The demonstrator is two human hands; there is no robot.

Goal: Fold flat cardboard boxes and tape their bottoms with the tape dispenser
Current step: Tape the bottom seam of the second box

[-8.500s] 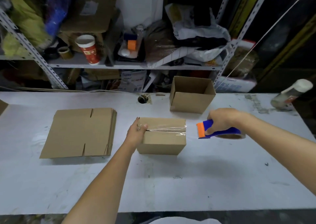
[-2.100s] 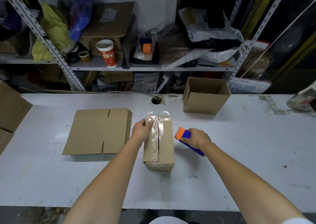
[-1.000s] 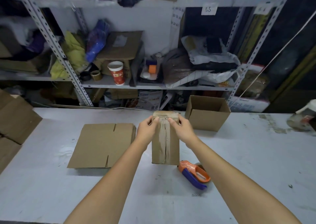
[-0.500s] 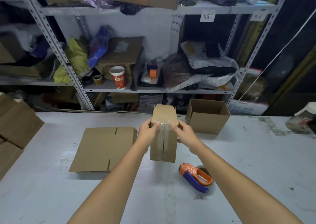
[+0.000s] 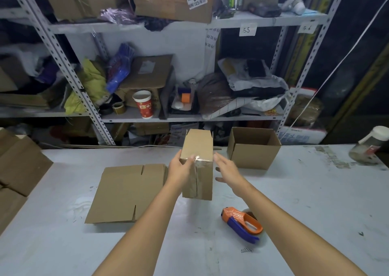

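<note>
Since the frame half a second back, my right hand (image 5: 228,168) has come off the box (image 5: 197,145) and hangs just beside it, fingers spread, holding nothing. Nearest: the dispenser (image 5: 242,224), lying on the table (image 5: 315,202). Left: the flat stack (image 5: 126,193). Mid-table: my left hand (image 5: 181,170) alone grips the box at its left wall, thumb on the taped corner; the box is tipped up, taped bottom facing me. Beyond: a finished box (image 5: 252,155), open side up. Advised: steady the right wall before turning, rub the tape ends flat, then stand it by the finished one
</note>
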